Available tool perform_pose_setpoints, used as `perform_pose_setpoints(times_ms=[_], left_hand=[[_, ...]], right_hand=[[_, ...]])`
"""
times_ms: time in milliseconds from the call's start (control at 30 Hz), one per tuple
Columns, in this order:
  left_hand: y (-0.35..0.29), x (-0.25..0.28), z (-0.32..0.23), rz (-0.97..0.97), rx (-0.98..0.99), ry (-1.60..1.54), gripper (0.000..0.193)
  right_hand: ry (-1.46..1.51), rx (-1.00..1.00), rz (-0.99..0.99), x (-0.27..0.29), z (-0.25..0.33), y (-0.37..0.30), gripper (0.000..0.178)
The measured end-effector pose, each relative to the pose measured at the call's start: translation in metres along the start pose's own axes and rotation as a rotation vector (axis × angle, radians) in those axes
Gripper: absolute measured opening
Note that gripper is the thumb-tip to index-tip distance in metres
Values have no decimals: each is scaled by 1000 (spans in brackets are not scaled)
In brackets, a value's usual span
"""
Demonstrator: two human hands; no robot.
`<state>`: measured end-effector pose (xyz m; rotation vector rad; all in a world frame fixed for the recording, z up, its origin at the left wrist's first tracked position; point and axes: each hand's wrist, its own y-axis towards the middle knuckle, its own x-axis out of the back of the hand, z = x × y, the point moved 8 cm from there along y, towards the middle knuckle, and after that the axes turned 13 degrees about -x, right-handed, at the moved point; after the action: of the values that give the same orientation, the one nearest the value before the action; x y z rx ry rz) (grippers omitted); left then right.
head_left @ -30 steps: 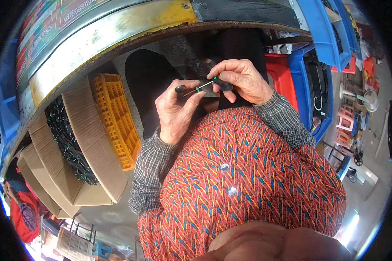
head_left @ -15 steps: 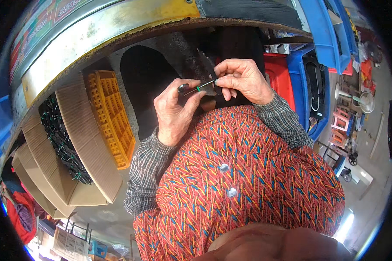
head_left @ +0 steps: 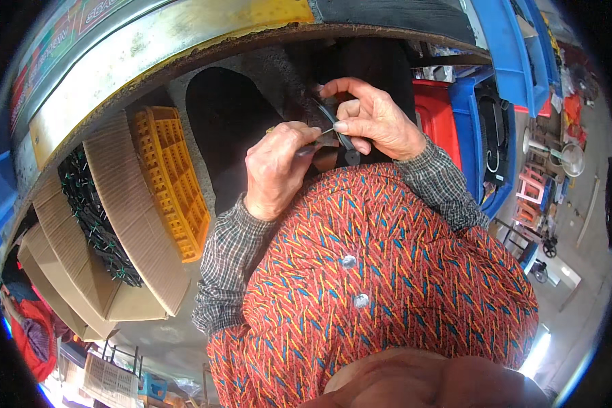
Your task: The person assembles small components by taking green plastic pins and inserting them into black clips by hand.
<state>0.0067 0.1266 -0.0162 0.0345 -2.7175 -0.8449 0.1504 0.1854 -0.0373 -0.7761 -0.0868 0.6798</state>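
Observation:
My left hand is closed in a pinch, its fingertips on a thin light-coloured rod that points toward my right hand. Most of what lies inside the left fingers is hidden. My right hand pinches a black strip between thumb and fingers, at the rod's tip. This strip runs slantwise beneath the thumb and ends in a round black disc close to my patterned garment. Both hands meet above my lap, and whether the rod enters the strip I cannot tell.
A cardboard box at the left holds many black pieces with green bits. Next to it stands a yellow plastic crate. The worn table edge curves beyond my hands. Blue bins and a red tray stand at the right.
My left hand has rolled over and its fingers have closed further, hiding the green ring and black end. The black strip with its disc now shows below my right thumb.

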Motion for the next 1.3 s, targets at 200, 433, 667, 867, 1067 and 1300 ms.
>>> perform_pose_setpoints(times_ms=[200, 433, 667, 867, 1067, 1300], left_hand=[[-7, -2, 10, -75, 150, -108, 22], [-17, -1, 24, -140, 335, -252, 21], [-19, -6, 31, -201, 482, -397, 17], [-9, -8, 30, -242, 541, -601, 14], [-8, -16, 29, -278, 551, -847, 23], [-5, -21, 25, -320, 541, -878, 32]], right_hand=[[-19, -49, 7, 3, -4, 0, 27], [-16, 32, 30, 2, -1, 0, 23], [-193, 10, -113, 13, 0, 2, 21], [-282, 231, -152, 10, 18, 1, 23], [-110, 211, -76, 4, 15, -1, 21], [-204, 205, -188, 7, 14, -1, 23]])
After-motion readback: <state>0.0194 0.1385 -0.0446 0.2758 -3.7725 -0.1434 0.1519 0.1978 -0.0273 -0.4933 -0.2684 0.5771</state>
